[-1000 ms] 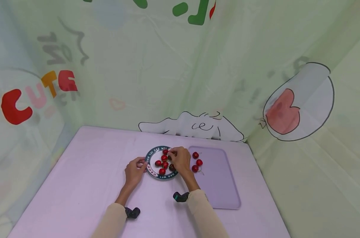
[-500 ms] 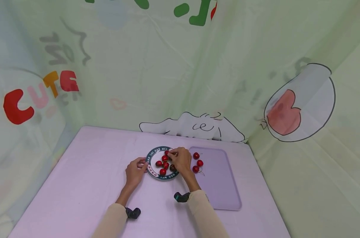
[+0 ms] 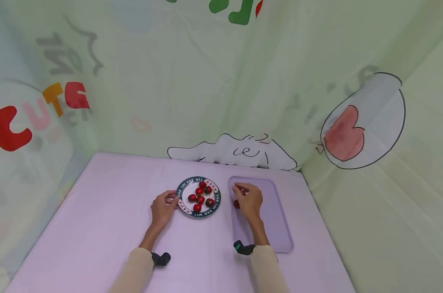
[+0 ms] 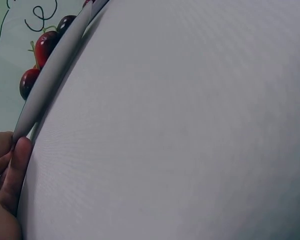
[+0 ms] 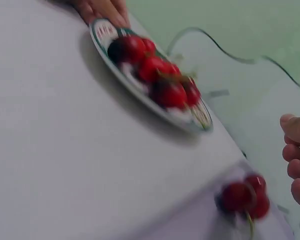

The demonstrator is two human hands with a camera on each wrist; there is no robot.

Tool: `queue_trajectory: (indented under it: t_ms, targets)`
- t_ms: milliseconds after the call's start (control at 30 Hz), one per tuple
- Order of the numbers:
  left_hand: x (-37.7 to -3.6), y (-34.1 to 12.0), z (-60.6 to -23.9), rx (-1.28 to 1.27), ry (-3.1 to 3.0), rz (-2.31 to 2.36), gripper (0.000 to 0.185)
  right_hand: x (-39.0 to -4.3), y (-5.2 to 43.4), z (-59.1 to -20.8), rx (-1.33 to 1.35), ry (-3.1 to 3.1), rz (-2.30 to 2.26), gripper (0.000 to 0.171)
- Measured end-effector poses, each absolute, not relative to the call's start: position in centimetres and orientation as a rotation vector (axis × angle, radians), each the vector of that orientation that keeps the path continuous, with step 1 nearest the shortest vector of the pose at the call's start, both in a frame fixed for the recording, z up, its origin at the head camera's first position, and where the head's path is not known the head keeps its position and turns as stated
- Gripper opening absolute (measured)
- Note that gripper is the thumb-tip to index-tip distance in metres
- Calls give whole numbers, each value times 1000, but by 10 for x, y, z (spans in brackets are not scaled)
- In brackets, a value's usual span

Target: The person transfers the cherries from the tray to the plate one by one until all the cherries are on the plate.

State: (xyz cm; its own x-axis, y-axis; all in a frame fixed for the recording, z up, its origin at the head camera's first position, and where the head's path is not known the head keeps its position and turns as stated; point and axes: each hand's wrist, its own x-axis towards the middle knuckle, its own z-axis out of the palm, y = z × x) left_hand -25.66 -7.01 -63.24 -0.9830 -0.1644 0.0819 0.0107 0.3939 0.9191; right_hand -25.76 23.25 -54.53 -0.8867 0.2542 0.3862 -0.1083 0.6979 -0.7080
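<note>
My left hand point(image 3: 162, 208) pinches the left rim of a round plate point(image 3: 217, 203) with a dark green lettered border. Several red cherries point(image 3: 197, 208) with stems lie on it. In the left wrist view, thumb and fingers meet at the edge of the plate point(image 4: 50, 85). My right hand point(image 3: 249, 201) is over the left part of a lilac tray, its fingers loosely bent with nothing seen between them. Beneath it one cherry point(image 3: 236, 204) shows; the hand hides the others. The right wrist view shows the cherries point(image 5: 237, 196) clustered in the tray, apart from my fingertips point(image 5: 288, 121).
The shallow lilac tray point(image 3: 272, 228) lies right of the plate on a pale lilac table point(image 3: 108, 219). A printed curtain point(image 3: 192, 89) hangs behind the table and along its sides. Each wrist carries a black camera mount point(image 3: 161, 259).
My right hand has left the plate and moved right over the tray. A cherry it was touching now lies on the plate's far side. The left hand keeps its hold on the rim.
</note>
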Motion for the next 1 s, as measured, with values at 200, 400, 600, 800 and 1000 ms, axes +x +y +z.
queue_trajectory:
  t_ms: [200,400,600,800,1000]
  targets:
    - [-254,-74,-629,154,-2497,-1637,32,-233,274,-550,-242,-2509,1048,20]
    - [-254,-73,-628,160,-2496,-1651,33,-216,288,-554,-293,-2651,1079,21]
    - [-255,-73,-627,156,-2479,-1666,33,-212,289,-564,-271,-2702,1055,20]
    - [-254,-71,-626,158,-2500,-1666,34,-211,291,-572,-263,-2690,1062,16]
    - [-254,-68,-627,165,-2502,-1648,34,-213,296,-584,-239,-2662,1042,12]
